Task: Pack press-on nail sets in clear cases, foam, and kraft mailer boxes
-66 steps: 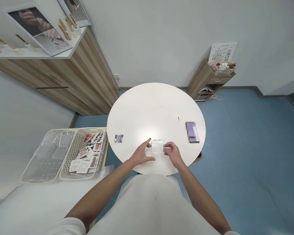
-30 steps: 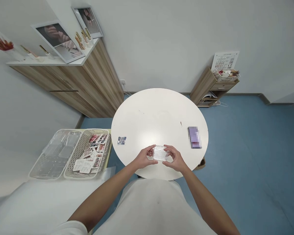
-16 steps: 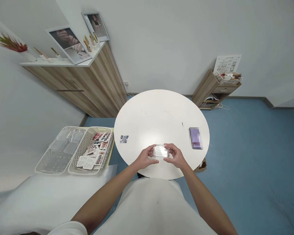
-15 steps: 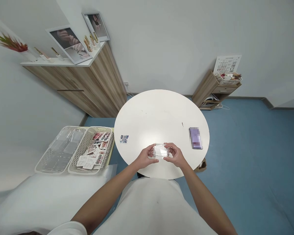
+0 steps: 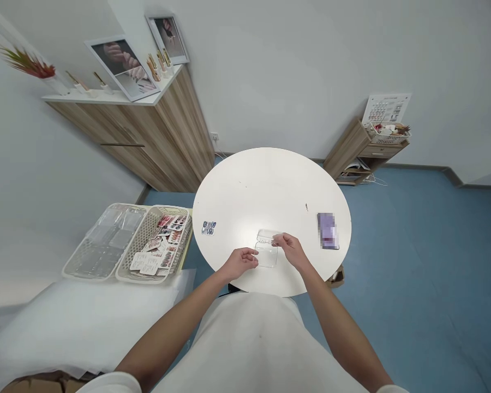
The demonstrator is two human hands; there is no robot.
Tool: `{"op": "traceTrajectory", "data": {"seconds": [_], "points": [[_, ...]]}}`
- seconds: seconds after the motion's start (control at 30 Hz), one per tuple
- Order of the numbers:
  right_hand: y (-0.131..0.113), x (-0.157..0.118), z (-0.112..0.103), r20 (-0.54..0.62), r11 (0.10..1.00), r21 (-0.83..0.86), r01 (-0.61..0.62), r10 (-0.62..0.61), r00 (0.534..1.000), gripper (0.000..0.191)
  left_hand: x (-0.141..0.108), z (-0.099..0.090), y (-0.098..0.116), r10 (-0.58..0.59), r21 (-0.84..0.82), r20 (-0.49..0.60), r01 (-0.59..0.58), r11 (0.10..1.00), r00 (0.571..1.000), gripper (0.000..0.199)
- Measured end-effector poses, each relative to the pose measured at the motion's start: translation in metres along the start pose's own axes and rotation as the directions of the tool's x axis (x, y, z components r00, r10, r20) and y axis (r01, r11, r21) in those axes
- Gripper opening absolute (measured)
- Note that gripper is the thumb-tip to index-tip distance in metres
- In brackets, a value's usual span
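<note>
In the head view, the left hand (image 5: 239, 263) and right hand (image 5: 291, 250) are pinching an open clear case (image 5: 265, 256) near the front edge of the white worktop (image 5: 245, 188); uneven pulling could be straining its seam (image 5: 265, 241), or slick plastic slipping free.

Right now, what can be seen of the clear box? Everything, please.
The box looks like clear, colourless plastic: two squarish parts, joined along one edge and opened. It is over the near part of the table. The left hand touches its left edge; the right hand holds it near the joint. Whether it rests there is unclear.
</note>
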State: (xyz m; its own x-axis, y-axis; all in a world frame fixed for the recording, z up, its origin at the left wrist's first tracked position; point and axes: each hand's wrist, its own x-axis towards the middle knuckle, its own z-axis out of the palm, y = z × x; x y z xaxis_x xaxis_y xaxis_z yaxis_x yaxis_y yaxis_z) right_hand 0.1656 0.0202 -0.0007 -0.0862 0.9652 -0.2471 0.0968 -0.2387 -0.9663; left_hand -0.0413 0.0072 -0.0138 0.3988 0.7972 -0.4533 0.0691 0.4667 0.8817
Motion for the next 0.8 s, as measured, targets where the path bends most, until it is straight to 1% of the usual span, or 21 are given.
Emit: {"op": "traceTrajectory", "data": {"seconds": [0.07, 0.17, 0.3, 0.4, 0.5, 0.57, 0.63, 0.7, 0.8], "points": [[-0.001, 0.006, 0.004, -0.033, 0.997, -0.005, -0.077, 0.077, 0.996, 0.038, 0.001, 0.001, -0.004, -0.002, 0.005, -0.004, 0.002, 1.0, 1.0, 0.038], [-0.003, 0.012, 0.008, -0.044, 0.982, -0.024, -0.187, 0.186, 0.982, 0.038, 0.003, 0.003, -0.007, 0.008, -0.004, -0.007, -0.008, 1.0, 1.0, 0.038], [0.0, 0.011, 0.01, -0.046, 0.952, 0.046, -0.302, 0.304, 0.952, 0.043, 0.005, 0.004, -0.011, 0.011, -0.016, -0.018, -0.011, 1.0, 1.0, 0.037], [0.008, 0.002, 0.01, -0.069, 0.953, 0.06, -0.298, 0.302, 0.951, 0.046, 0.009, 0.005, -0.015, 0.011, -0.029, -0.055, -0.013, 0.999, 0.998, 0.037], [0.022, -0.015, 0.013, -0.119, 0.965, -0.007, -0.261, 0.258, 0.959, 0.05, 0.012, 0.007, -0.021, -0.01, -0.034, -0.088, 0.007, 0.999, 0.996, 0.039], [0.034, -0.03, 0.017, -0.178, 0.968, -0.053, -0.245, 0.233, 0.956, 0.057, 0.013, 0.008, -0.026, -0.031, -0.032, -0.106, 0.028, 0.999, 0.994, 0.041], [0.045, -0.044, 0.023, -0.216, 0.968, -0.087, -0.236, 0.213, 0.953, 0.059, 0.013, 0.01, -0.033, -0.048, -0.03, -0.121, 0.045, 0.999, 0.992, 0.044], [0.056, -0.054, 0.029, -0.215, 0.967, -0.11, -0.231, 0.204, 0.955, 0.058, 0.014, 0.011, -0.042, -0.053, -0.023, -0.133, 0.051, 0.998, 0.99, 0.045], [0.066, -0.06, 0.036, -0.206, 0.963, -0.117, -0.243, 0.215, 0.955, 0.059, 0.016, 0.014, -0.055, -0.049, 0.016, -0.148, 0.052, 0.999, 0.988, 0.045]]}}
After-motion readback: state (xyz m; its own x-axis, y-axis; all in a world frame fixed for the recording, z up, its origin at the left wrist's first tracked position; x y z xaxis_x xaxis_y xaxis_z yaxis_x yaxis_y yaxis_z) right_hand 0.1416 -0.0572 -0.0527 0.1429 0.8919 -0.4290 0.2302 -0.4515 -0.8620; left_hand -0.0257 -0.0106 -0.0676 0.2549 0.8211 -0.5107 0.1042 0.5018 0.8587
